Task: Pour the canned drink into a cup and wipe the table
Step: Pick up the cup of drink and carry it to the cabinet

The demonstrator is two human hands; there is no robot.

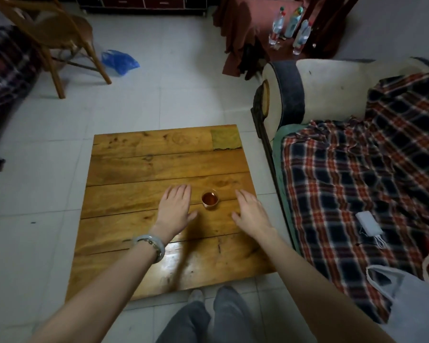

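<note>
Cup (210,199): small, upright, holding reddish-brown liquid; it stands on the wooden surface (146,169) a little right of centre, between the two hands and touching neither

Left hand (175,206): palm down just left of the cup; fingers (181,191) straight and close together, pointing away from the person, thumb spread toward the cup; it holds nothing; whether the palm rests on the wood or hangs just above it cannot be told

Right hand (252,214): palm down just right of the cup, near the right edge of the surface; fingers straight and relaxed, thumb out to the left; it holds nothing

Bracelet (150,245): pale bangle with a darker beaded strand beside it, on the left wrist

Surface detail: planks with dark seams; a greenish patch (226,139) at the far right corner; a glossy reflection near the front edge

Sofa (332,95): right of the surface, draped with a plaid blanket (344,181); a small white object (369,223) lies on the blanket; a pale plastic bag (411,300) sits nearer the person

Floor: pale tiles; a wooden chair (60,38) far left, a blue plastic bag (119,61) beside it

Bottles (292,26): three clear plastic ones, upright, far right
</note>
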